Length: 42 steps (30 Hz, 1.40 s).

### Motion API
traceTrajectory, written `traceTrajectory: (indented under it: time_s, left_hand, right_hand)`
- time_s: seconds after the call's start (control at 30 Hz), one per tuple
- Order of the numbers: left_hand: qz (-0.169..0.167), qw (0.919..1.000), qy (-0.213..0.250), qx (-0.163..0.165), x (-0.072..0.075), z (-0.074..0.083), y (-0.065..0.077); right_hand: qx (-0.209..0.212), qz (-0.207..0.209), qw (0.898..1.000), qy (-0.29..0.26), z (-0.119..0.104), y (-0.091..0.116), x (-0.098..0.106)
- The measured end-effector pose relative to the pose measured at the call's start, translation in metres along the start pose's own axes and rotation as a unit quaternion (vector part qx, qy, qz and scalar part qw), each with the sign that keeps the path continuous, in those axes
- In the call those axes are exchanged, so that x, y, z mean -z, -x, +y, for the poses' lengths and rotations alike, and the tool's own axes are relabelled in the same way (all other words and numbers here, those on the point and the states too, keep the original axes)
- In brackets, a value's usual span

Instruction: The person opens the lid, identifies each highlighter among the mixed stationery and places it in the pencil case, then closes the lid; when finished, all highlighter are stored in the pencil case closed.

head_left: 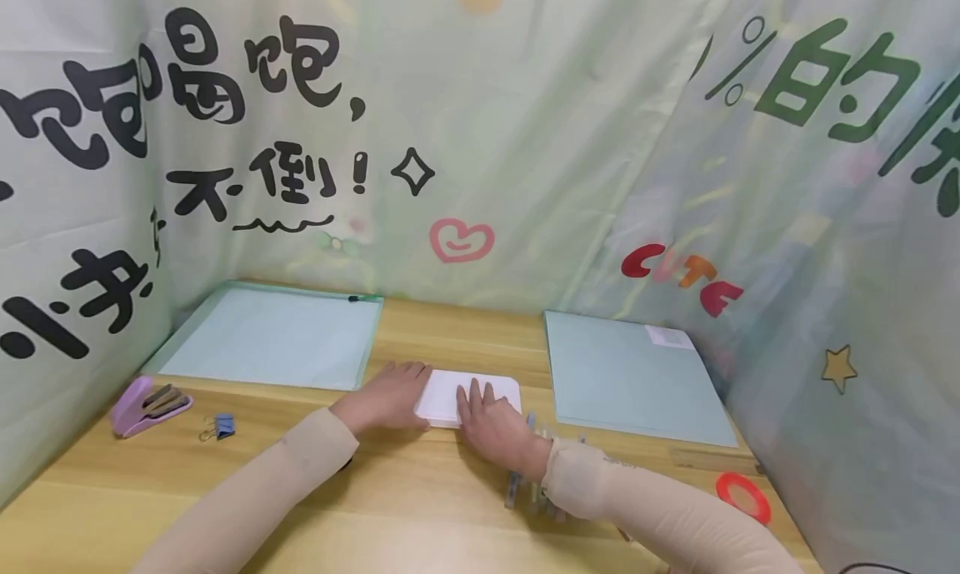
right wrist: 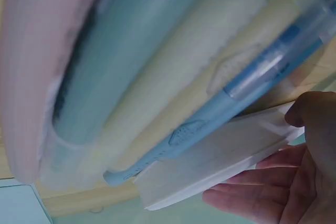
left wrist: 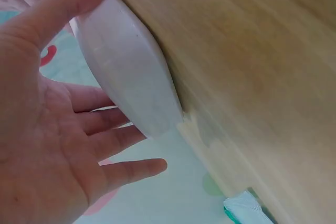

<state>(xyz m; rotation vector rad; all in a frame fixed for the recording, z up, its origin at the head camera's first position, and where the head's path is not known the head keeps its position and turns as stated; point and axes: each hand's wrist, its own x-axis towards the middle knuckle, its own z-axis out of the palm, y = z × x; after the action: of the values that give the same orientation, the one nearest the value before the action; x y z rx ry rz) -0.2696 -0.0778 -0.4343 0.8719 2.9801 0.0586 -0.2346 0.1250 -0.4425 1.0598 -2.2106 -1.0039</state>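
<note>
A flat white rectangular block with rounded corners lies on the wooden table in front of me. My left hand touches its left end. In the left wrist view that hand's thumb lies along one edge of the white block, and the other fingers reach out nearly straight behind it. The right hand rests on the block's right part with its fingers spread and extended. Several pastel pens lie close to the right wrist, partly hidden under it in the head view.
At the back left lies a pale blue board, with a second blue board at the right. A purple stapler and a blue binder clip stand at left. A red tape ring sits near the right edge. Printed curtains surround the table.
</note>
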Motion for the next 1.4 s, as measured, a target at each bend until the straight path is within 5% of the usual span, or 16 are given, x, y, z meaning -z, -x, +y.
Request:
traceTrajectory:
  time_s: [0.57, 0.83, 1.4]
  left_hand:
    - [-0.059, 0.9980, 0.024, 0.006, 0.026, -0.005, -0.007]
    - [-0.053, 0.9984, 0.005, 0.017, 0.026, -0.004, -0.007]
    - [-0.076, 0.9971, 0.005, 0.004, 0.022, -0.007, -0.013]
  right_hand:
    - [0.018, 0.025, 0.996, 0.079, -0.002, -0.001, -0.001]
    - [-0.021, 0.058, 0.993, 0.096, -0.007, -0.004, -0.001]
    - [-0.021, 0.058, 0.992, 0.109, -0.016, -0.002, -0.005]
